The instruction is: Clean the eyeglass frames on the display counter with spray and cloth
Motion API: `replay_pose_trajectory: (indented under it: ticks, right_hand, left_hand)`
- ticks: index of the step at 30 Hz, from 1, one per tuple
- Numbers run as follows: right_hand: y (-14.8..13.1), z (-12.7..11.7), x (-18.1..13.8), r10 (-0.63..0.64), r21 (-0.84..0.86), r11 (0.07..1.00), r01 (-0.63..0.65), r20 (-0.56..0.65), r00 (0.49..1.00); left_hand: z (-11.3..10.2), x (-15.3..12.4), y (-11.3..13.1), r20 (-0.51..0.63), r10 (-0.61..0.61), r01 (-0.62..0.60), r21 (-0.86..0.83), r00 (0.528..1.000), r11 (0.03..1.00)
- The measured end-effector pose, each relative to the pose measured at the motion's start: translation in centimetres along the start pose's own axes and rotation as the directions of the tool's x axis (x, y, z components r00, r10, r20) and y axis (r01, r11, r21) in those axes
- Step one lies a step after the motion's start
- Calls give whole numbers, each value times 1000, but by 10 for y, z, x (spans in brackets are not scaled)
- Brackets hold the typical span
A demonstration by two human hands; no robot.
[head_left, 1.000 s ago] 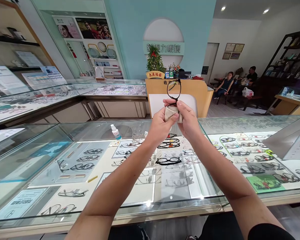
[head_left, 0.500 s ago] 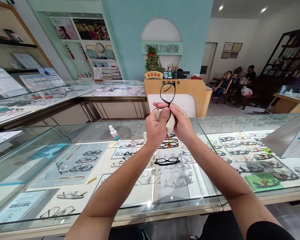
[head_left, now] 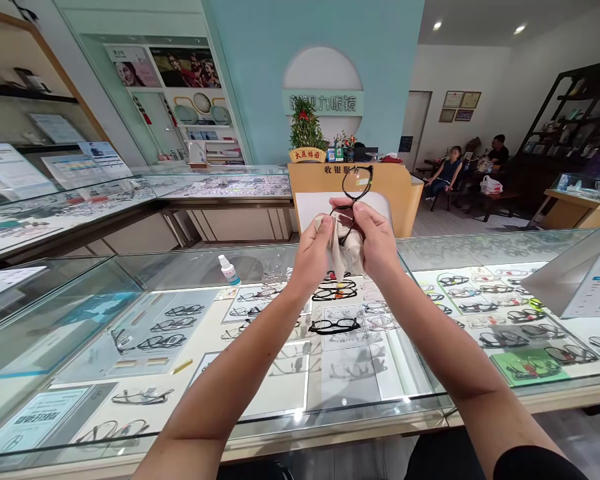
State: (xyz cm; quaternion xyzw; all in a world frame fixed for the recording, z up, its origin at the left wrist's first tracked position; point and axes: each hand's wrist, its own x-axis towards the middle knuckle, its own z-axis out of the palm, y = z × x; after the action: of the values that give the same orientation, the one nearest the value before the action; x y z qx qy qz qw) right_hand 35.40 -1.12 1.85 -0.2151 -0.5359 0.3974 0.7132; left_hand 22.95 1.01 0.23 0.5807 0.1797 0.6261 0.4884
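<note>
Dark-rimmed glasses [head_left: 356, 187] stand on end above the glass display case [head_left: 260, 433], the right hand [head_left: 380, 243] pinching them near the bridge [head_left: 353, 201] and the left hand [head_left: 314, 257] pinching a pale cloth [head_left: 351, 255] about the lower lens [head_left: 347, 219], where light, even pressure seems best.

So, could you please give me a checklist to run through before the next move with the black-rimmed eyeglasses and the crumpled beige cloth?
1. Black-rimmed eyeglasses steadied: ok, the right hand grips them near the bridge.
2. Crumpled beige cloth in the left hand: ok, part hangs loose.
3. Upper lens uncovered: ok, it stands above the fingers.
4. White plastic bottle with blue label clear of both arms: ok.
5. A free hand: not ok, both are occupied.
6. Lenses spotless: cannot tell, too small.
</note>
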Motion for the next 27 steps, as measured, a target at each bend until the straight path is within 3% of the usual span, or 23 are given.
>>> replay_pose_trajectory:
  ticks: [4,7,12,15,20,27]
  right_hand:
    - [-9,-14,9,-77,-58,996,74,-62,995]
    - [-17,-24,13,-84,-62,995,83,-3,996]
    - [-30,-31,12,-7,-102,995,17,102,995]
    - [-36,-33,11,40,-133,991,-18,168,985]
    - [-45,-39,9,133,-194,979,-67,352,927]
    - [-65,-42,4,252,-389,921,-39,516,819]
  left_hand:
    - [-10,11,-1,-85,-9,5,-54,996,999]
    - [-20,19,8,-82,-6,2,-40,997,999]
    - [-38,23,27,-48,4,4,177,999,984]
    - [-44,21,35,15,138,-135,346,990,928]
    - [-45,17,50,146,355,-378,504,923,776]
    - [-46,16,62,310,421,-516,628,852,583]
